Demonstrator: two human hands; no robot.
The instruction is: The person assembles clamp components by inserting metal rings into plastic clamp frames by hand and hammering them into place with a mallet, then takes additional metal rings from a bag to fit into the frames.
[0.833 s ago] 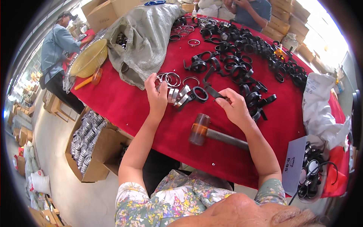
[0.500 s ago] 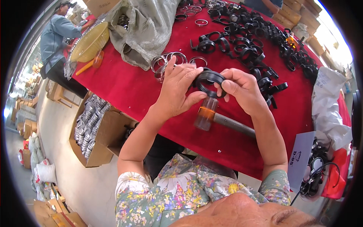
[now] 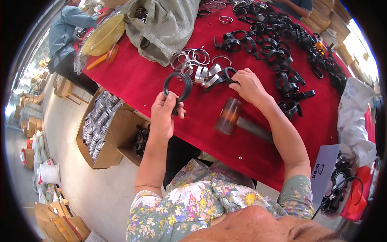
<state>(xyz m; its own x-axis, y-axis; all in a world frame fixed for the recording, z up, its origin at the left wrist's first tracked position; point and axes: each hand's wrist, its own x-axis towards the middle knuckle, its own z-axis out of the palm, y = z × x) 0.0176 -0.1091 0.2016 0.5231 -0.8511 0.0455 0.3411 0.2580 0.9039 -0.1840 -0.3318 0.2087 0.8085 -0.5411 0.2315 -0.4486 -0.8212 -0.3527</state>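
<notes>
Red-covered table (image 3: pixel 197 133); dark-headed mallet (image 3: pixel 228 116); silver rings (image 3: pixel 200 75); grey sack (image 3: pixel 169 34); orange mallet (image 3: pixel 111 53); black rings (image 3: pixel 271 51) heaped toward right

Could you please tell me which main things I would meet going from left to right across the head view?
Floor sack → cardboard box → left hand holding a black ring → silver bands → right hand → white panel → crumpled white sack.

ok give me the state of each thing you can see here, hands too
left hand, closed on a black ring
right hand, fingers at another black ring, grip unclear
brown-headed mallet, lying down
grey sack, mouth open
cardboard box, open, full of silver parts
black parts, loosely heaped
</notes>
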